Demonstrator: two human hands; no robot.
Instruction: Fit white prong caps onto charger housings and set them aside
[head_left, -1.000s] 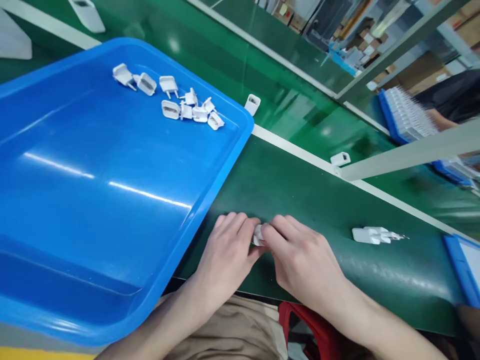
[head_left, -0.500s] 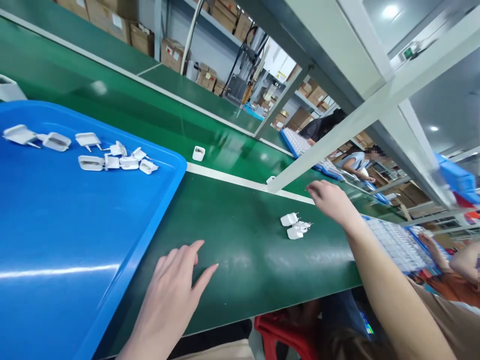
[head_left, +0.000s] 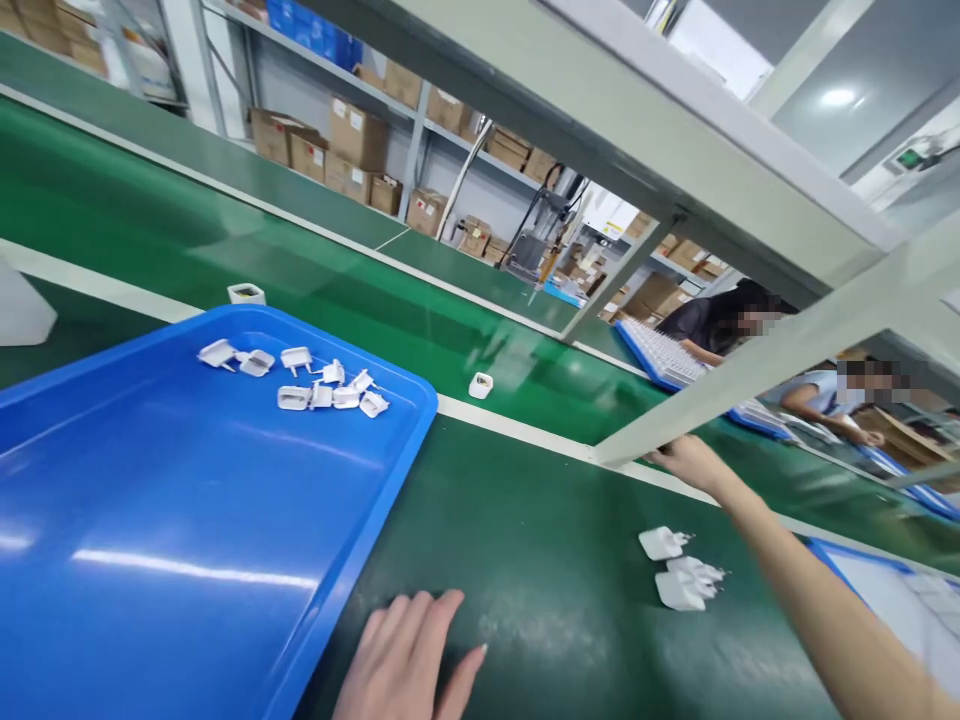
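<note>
My left hand (head_left: 409, 655) is low in the head view, beside the right edge of a blue tray (head_left: 375, 530). It is empty, thumb apart from the fingers. My right hand (head_left: 691, 463) reaches to the green belt behind a white post (head_left: 660, 415). Its fingers are bent together and partly hidden, so anything in them cannot be made out. Below that arm, white plug chargers (head_left: 664, 543) with metal pins lie grouped on the green table. Several small white plug pieces (head_left: 294, 398) with hollow openings lie in the tray's far right corner.
A white open-ended charger shell (head_left: 481, 385) stands on the belt (head_left: 420, 330); another shell (head_left: 246, 293) is behind the tray. Co-workers sit across the line by a tray of white parts (head_left: 660, 355). A metal beam (head_left: 600, 120) crosses overhead. Cartons (head_left: 358, 135) fill shelves behind.
The view has swung left and up. My right hand has moved in behind the post, and the shell seen beside the post no longer shows. The other belt shell is closer to the post.
</note>
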